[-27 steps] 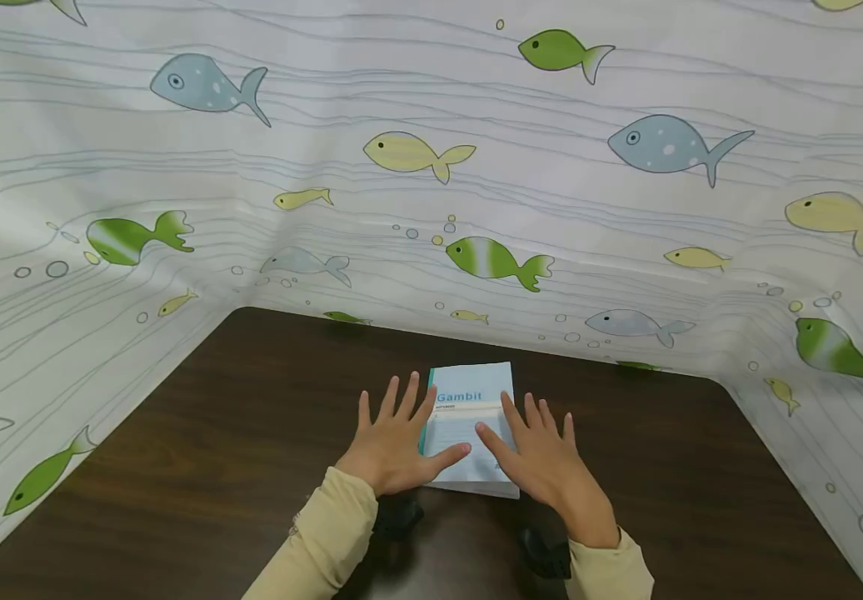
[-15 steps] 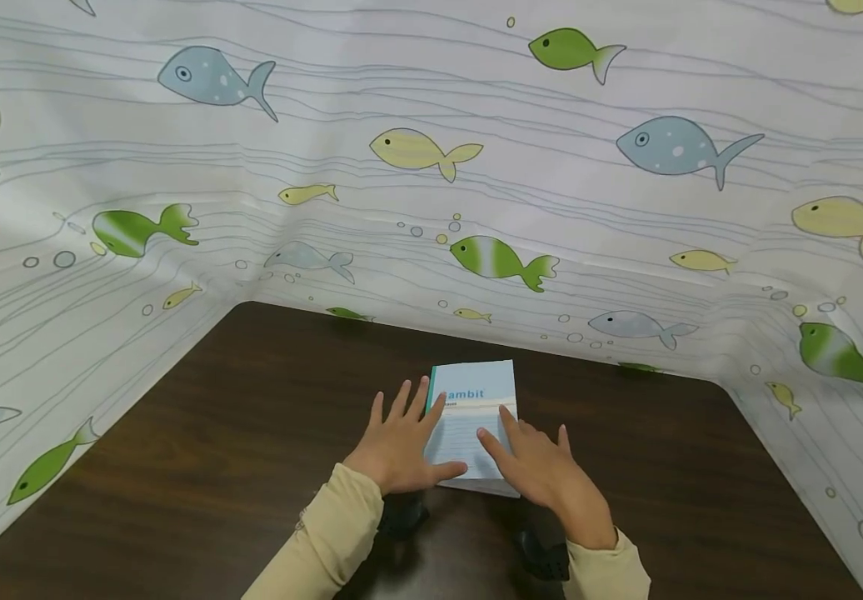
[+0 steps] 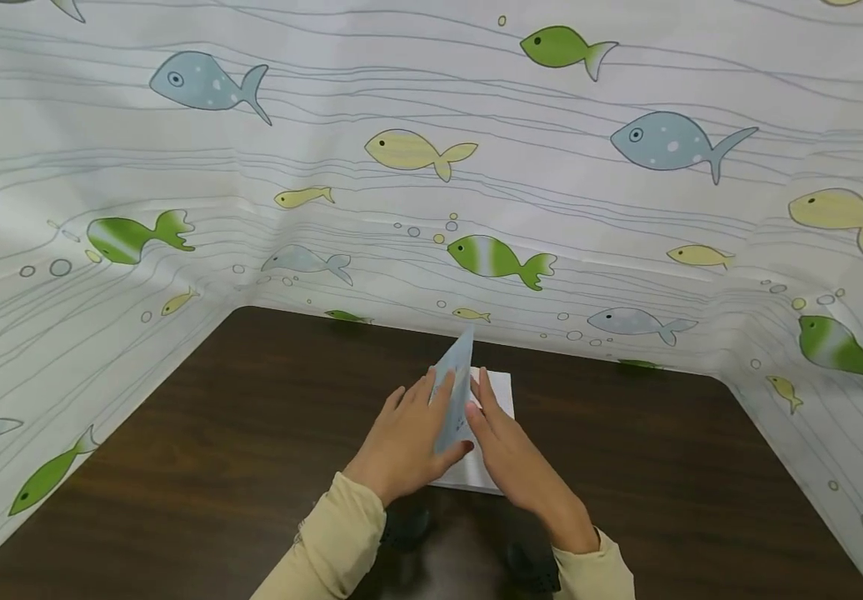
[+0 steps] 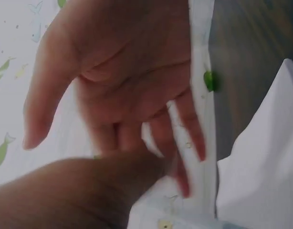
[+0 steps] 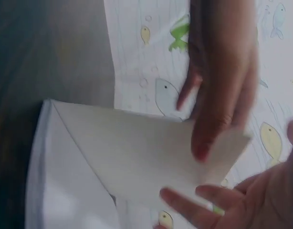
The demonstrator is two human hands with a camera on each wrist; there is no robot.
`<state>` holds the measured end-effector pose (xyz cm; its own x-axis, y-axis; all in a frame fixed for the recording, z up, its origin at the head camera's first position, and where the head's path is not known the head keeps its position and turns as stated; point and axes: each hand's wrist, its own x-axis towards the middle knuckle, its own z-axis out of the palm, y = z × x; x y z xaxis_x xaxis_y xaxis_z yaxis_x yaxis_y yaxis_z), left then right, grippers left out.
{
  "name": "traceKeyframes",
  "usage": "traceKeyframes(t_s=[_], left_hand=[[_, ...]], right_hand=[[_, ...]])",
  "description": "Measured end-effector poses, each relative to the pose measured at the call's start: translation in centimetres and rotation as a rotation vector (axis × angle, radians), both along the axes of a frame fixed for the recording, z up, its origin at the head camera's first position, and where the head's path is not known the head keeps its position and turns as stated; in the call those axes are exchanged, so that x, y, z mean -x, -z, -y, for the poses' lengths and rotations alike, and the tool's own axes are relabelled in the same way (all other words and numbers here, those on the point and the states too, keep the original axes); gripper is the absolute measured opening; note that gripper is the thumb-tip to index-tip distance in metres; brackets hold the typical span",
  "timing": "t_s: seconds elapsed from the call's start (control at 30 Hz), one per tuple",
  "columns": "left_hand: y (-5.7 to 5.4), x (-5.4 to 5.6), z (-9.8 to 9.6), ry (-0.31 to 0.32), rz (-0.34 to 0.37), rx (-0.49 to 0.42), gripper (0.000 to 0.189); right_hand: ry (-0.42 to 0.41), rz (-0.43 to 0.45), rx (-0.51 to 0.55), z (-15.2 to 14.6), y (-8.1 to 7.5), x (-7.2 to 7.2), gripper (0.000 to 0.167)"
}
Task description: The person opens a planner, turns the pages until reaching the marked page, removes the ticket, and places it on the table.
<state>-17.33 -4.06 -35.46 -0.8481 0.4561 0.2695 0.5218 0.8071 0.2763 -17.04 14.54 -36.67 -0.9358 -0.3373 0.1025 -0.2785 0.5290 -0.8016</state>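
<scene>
A paper notebook lies on the dark table, its pale blue cover raised nearly upright and white pages bared at the right. My left hand is at the cover's left side, fingers extended along it and thumb reaching right near its lower edge. Across from it, my right hand has its fingers over the white pages, beside the raised cover. The right wrist view shows the lifted sheet with the left thumb in front of it. Palm and spread fingers of the right hand show in the left wrist view.
A dark brown wooden table surrounds the notebook. White fabric printed with fish walls the back and both sides. Black devices sit under both wrists.
The notebook's cover has risen from lying flat to nearly upright, baring white pages. Both hands have come closer together around it, the right hand moving left.
</scene>
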Motion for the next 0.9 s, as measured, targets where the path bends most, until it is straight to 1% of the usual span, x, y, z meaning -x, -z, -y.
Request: traceKeyframes(t_s=[0.07,0.17,0.23,0.27,0.3,0.37,0.43,0.5,0.53,0.6,0.67,0.77,0.8,0.83,0.9], left_hand=[[-0.3,-0.1,0.2,-0.024,-0.093,0.010,0.077],[-0.7,-0.2,0.8,-0.065,-0.211,0.017,0.067],[-0.9,-0.3,1.3,-0.100,-0.250,0.024,0.068],[-1.0,-0.3,1.7,-0.121,-0.261,0.033,0.069],[-1.1,-0.4,2.0,-0.144,-0.256,0.041,0.071],[-1.1,-0.3,2.8,-0.186,-0.214,0.062,0.071],[-0.7,-0.1,3.5,-0.216,-0.181,0.093,0.066],[-0.1,0.3,3.9,-0.224,-0.128,0.130,0.060],[0.3,0.5,4.0,-0.216,-0.103,0.144,0.057],[1.6,0.8,3.7,-0.183,-0.027,0.155,0.054],[2.7,1.0,2.9,-0.134,0.087,0.138,0.052],[4.5,1.2,1.5,-0.022,0.204,0.071,0.049],[4.9,1.1,1.0,0.013,0.228,0.059,0.050],[5.5,1.2,0.7,0.046,0.238,0.051,0.054],[6.5,1.2,0.2,0.093,0.241,0.035,0.070]], right_hand=[[-0.002,-0.005,0.004,0.2,0.3,0.0,0.068],[0.018,0.026,-0.058,0.1,0.9,0.0,0.072],[0.027,0.057,-0.136,-0.2,1.6,0.1,0.074],[0.025,0.073,-0.184,-0.5,2.0,0.1,0.075],[0.026,0.090,-0.236,-0.7,2.3,0.1,0.074],[0.025,0.107,-0.335,-1.3,2.8,0.0,0.069],[0.025,0.117,-0.404,-1.7,3.1,-0.1,0.066],[0.026,0.123,-0.445,-1.9,3.2,-0.1,0.065],[0.020,0.119,-0.454,-1.9,3.3,-0.2,0.067],[0.010,0.108,-0.457,-1.8,3.4,-0.2,0.067],[0.004,0.099,-0.467,-1.8,3.5,-0.2,0.068],[0.004,0.092,-0.472,-2.0,3.4,-0.1,0.066],[0.004,0.093,-0.471,-2.1,3.3,-0.1,0.066],[0.004,0.095,-0.470,-2.2,3.2,-0.1,0.065],[0.005,0.089,-0.470,-2.3,3.1,0.0,0.062]])
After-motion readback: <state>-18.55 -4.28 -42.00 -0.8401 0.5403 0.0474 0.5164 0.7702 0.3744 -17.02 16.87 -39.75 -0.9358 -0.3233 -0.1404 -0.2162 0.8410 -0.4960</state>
